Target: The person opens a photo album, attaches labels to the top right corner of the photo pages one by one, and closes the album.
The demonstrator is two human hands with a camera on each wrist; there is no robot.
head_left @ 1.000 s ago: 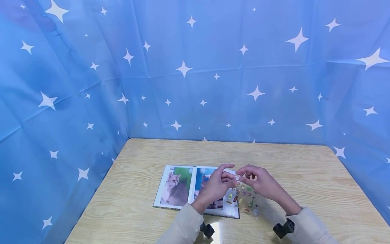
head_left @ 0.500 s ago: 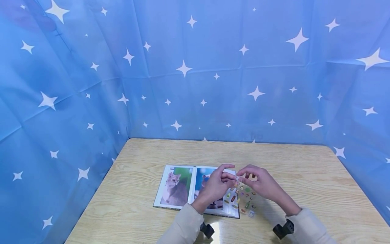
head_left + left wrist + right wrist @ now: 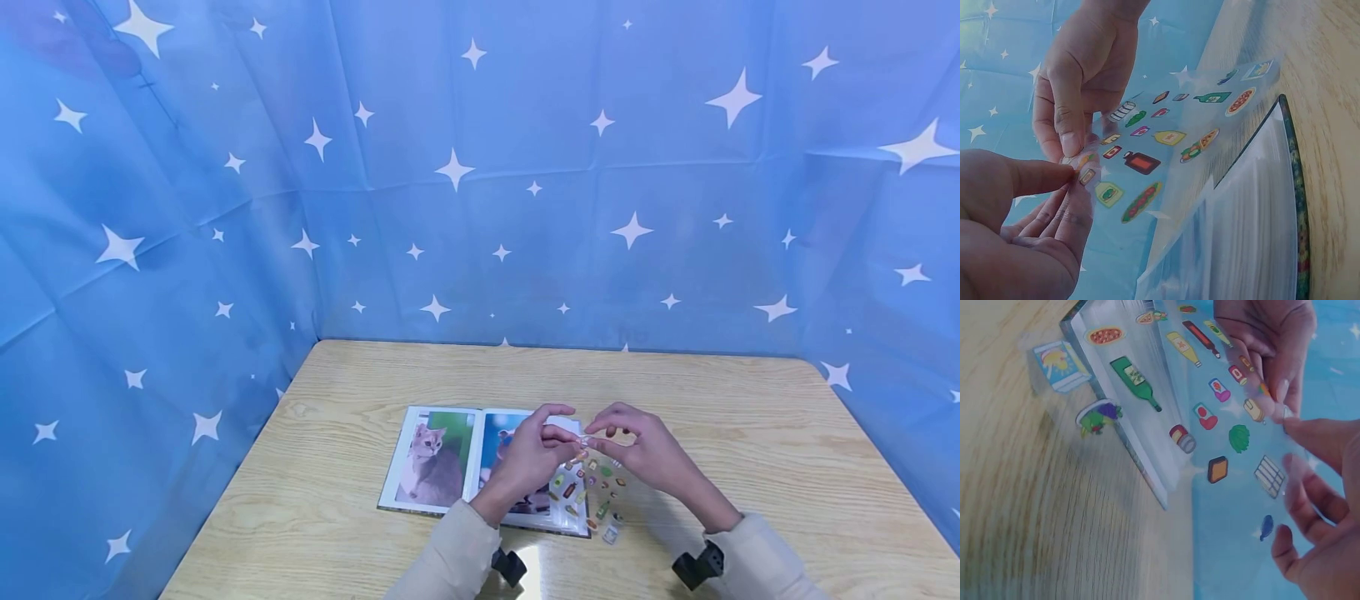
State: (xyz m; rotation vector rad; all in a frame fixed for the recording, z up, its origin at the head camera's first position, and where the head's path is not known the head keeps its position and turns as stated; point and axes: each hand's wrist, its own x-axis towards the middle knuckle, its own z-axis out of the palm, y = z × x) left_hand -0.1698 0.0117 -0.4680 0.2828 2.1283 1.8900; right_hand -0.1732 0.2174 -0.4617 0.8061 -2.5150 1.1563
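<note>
Between my two hands hangs a clear sticker sheet (image 3: 1172, 134) printed with small food pictures, such as bottles, a pizza and toast. My left hand (image 3: 528, 458) pinches the sheet's upper edge between thumb and fingers. Close beside it, my right hand (image 3: 648, 450) pinches the same edge, thumb against forefinger, at a small whitish piece. In the right wrist view the sheet (image 3: 1210, 425) slants down over the open photo album (image 3: 430, 458). The left page shows a cat photo; my left hand and the sheet hide part of the right page.
The album lies open on a light wooden table (image 3: 337, 533), its thick page edges (image 3: 1241, 212) showing under the sheet. A blue curtain with white stars (image 3: 480, 208) stands behind and to the sides.
The lower part of the sticker sheet has swung a little to the left. Both hands stay nearly in place, fingertips shifting slightly at the edge.
</note>
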